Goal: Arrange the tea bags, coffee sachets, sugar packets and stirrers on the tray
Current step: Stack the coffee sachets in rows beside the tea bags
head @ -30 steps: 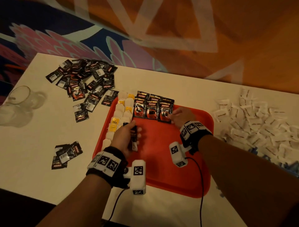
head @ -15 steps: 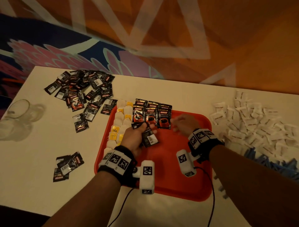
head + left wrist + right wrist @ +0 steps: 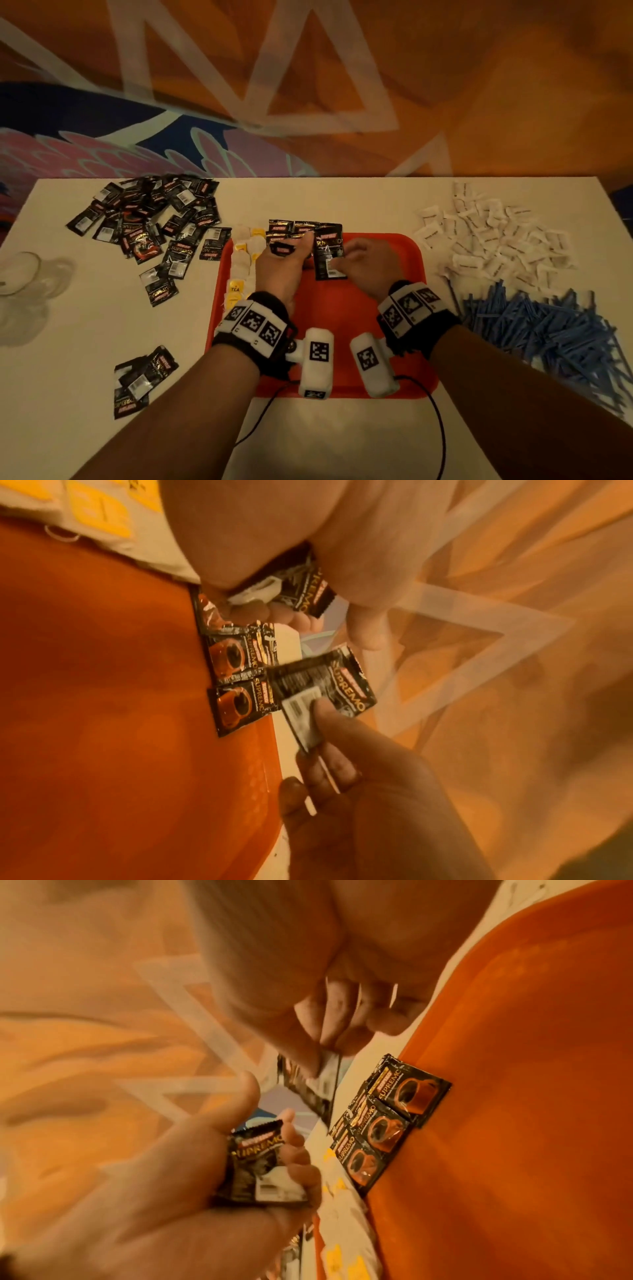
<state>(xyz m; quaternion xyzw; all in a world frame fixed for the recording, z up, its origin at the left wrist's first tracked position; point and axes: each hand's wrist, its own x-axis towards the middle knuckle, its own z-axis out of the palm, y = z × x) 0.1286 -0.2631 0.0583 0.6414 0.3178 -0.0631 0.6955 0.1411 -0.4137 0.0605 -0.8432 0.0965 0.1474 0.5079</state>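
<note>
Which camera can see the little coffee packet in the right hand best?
The left wrist view: the right hand pinches the coffee packet, its back label and lettering sharp. The head view shows it smaller; the right wrist view shows only a blurred edge.

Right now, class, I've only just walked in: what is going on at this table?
A person is laying coffee sachets in a row along the far edge of a red tray, beside a column of tea bags. The right hand pinches one sachet above the tray, while the left hand grips a small stack of sachets. Loose coffee sachets, white sugar packets and blue stirrers wait on the table.
</note>
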